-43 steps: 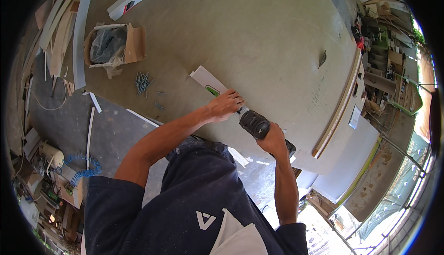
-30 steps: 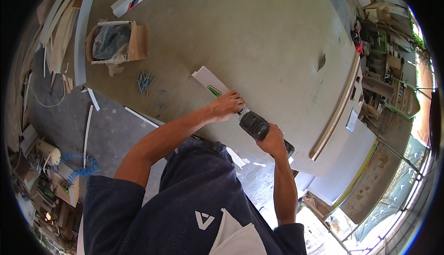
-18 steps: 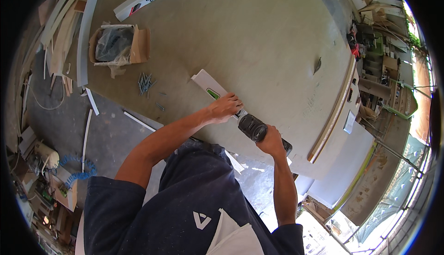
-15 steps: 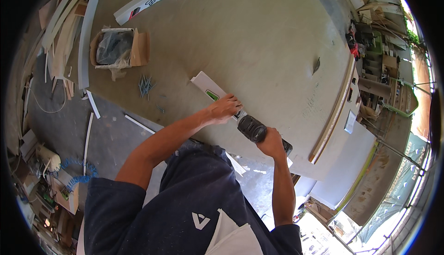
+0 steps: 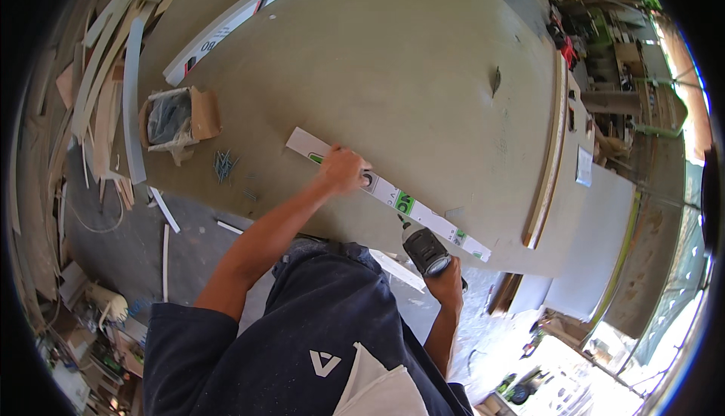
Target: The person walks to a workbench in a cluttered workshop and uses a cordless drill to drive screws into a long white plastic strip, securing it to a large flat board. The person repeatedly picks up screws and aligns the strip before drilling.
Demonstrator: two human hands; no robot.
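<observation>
A long white strip (image 5: 385, 192) with green printed patches lies slantwise near the table's front edge. My left hand (image 5: 343, 170) is closed over it left of its middle, fingers bent around the edge. My right hand (image 5: 445, 283) grips a black cordless drill (image 5: 425, 252), mostly covering its handle. The drill's bit points up and left, just short of the strip and apart from it. A loose pile of screws (image 5: 223, 165) lies on the table to the left.
An open cardboard box (image 5: 205, 114) with plastic lining stands at the left of the table (image 5: 393, 76). Behind it lies a long white printed board (image 5: 234, 25). Long offcuts (image 5: 134, 99) crowd the left edge. A wooden strip (image 5: 549, 159) runs along the right.
My right hand has drawn the drill back from the strip beside my left hand, down toward my body. More of the strip now shows. The whole view has shifted.
</observation>
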